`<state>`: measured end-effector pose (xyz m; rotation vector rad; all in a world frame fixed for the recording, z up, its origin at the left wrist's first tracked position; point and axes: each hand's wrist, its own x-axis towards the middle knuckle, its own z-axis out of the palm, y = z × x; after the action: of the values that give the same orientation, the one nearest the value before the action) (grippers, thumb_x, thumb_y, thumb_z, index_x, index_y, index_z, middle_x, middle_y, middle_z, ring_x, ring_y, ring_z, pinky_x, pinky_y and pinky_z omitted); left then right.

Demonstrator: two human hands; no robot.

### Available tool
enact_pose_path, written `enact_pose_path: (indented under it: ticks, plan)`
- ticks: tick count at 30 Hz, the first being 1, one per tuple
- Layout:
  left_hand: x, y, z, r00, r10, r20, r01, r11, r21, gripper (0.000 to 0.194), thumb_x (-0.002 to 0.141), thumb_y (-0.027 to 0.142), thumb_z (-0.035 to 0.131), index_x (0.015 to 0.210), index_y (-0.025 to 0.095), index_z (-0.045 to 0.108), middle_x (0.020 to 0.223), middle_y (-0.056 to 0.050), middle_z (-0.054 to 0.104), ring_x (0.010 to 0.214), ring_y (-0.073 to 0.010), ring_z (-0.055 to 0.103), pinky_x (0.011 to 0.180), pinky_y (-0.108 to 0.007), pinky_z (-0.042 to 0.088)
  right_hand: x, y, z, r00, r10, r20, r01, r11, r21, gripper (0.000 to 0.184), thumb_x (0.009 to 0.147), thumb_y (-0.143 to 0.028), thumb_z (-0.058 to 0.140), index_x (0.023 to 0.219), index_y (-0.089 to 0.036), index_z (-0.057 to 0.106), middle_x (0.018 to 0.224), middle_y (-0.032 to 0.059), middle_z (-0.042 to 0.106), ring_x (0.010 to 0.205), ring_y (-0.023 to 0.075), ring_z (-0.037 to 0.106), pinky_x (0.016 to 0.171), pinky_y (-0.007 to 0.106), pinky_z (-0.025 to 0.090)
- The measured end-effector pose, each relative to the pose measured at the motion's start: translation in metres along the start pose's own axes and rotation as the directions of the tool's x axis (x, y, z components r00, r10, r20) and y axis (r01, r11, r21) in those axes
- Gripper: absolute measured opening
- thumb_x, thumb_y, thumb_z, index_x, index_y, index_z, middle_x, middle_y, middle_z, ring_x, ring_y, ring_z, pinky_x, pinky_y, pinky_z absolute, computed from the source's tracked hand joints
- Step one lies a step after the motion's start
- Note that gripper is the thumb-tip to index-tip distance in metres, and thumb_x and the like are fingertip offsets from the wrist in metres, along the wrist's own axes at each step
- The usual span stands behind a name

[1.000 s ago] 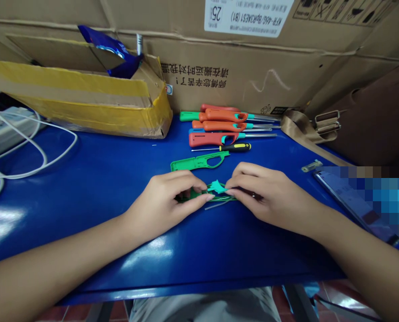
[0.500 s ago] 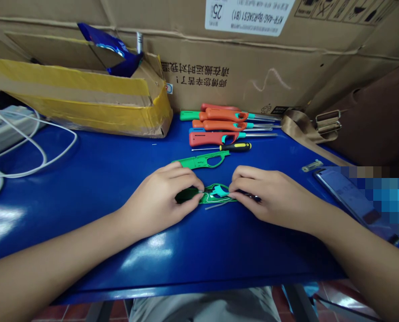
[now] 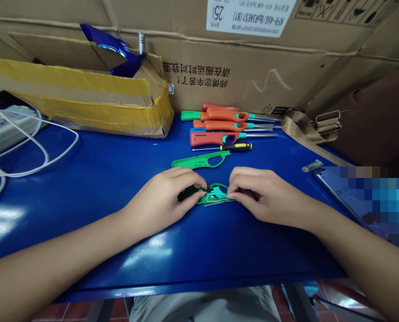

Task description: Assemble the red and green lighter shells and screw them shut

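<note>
On the blue table, the opened green lighter casing [image 3: 202,200] lies with its inner parts exposed: a teal trigger [image 3: 218,192], a thin white wire and small black parts. My left hand [image 3: 167,192] is closed at the casing's left part, thumb and fingertips pinched by the black parts and hiding some of the casing. My right hand [image 3: 262,192] is closed at the other end, fingertips pinched beside the trigger; exactly what lies between them is hidden. A thin grey strip [image 3: 214,204] rests along the casing's near edge. Beyond my hands lies the other green casing half [image 3: 199,160].
Several long-necked lighters [image 3: 216,138] are stacked at the back, with a screwdriver [image 3: 236,147] before them. A yellow-taped carton [image 3: 112,107] stands back left, near white cables [image 3: 45,156]. To the right are a phone [image 3: 346,197], a small clear piece [image 3: 312,166] and a brown strap [image 3: 300,129].
My left hand has shifted slightly right and down, uncovering more of the loose casing half. My right fingers are more curled, and the teal trigger sits at a slightly different angle.
</note>
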<state>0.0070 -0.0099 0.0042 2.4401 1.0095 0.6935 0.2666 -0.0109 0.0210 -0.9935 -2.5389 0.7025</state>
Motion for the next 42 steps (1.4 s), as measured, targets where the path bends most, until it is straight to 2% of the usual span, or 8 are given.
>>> enact_pose_path:
  ticks: [7,18,23,31,42]
  plan:
    - [0.0,-0.003,0.002,1.0,0.026,0.016,-0.026,0.999,-0.039,0.013,0.098,0.02,0.061,0.104,0.017,0.073,0.102,-0.005,0.073,0.096,-0.0182,0.069,0.086,-0.03,0.054,-0.001,0.0,0.006,1.0,0.009,0.02,-0.008,0.998,-0.064,0.016,0.101,-0.018,0.051,0.092,-0.018,0.064,0.092,0.003,0.061,0.082,0.0144,0.057,0.072,0.028,0.042]
    - [0.001,-0.003,0.004,1.0,-0.001,-0.009,0.0,0.997,-0.073,0.013,0.097,0.018,0.062,0.102,0.017,0.075,0.096,-0.005,0.073,0.086,-0.0163,0.069,0.077,-0.028,0.054,-0.002,0.005,0.011,0.998,-0.07,0.006,0.07,0.992,-0.108,0.018,0.103,-0.02,0.047,0.092,-0.019,0.06,0.092,0.0027,0.059,0.079,0.0137,0.055,0.068,0.026,0.04]
    - [0.001,-0.002,0.003,0.999,-0.033,0.037,0.036,0.995,-0.096,0.017,0.097,0.017,0.061,0.105,0.018,0.075,0.094,-0.005,0.07,0.086,-0.0164,0.067,0.076,-0.028,0.053,-0.001,0.006,0.01,0.997,-0.075,0.016,0.077,0.994,-0.083,0.017,0.102,-0.017,0.045,0.09,-0.02,0.057,0.09,0.0025,0.057,0.079,0.0138,0.052,0.067,0.026,0.038]
    - [0.002,0.002,-0.001,0.987,-0.117,0.115,0.133,0.981,-0.141,0.019,0.092,0.012,0.063,0.104,0.02,0.076,0.09,-0.002,0.068,0.076,-0.0131,0.063,0.066,-0.024,0.047,-0.002,0.005,0.008,0.995,-0.092,0.047,0.098,0.988,-0.123,0.016,0.101,-0.015,0.045,0.09,-0.021,0.054,0.09,0.0014,0.054,0.076,0.0134,0.05,0.065,0.026,0.036]
    - [0.001,0.002,0.0,0.983,-0.128,0.134,0.148,0.978,-0.147,0.019,0.094,0.015,0.058,0.106,0.021,0.073,0.096,-0.004,0.069,0.086,-0.0166,0.066,0.074,-0.029,0.051,0.0,0.001,0.007,0.99,-0.079,0.119,0.107,0.961,-0.254,0.02,0.099,-0.01,0.042,0.089,-0.021,0.055,0.089,0.0019,0.054,0.073,0.0148,0.049,0.065,0.027,0.038]
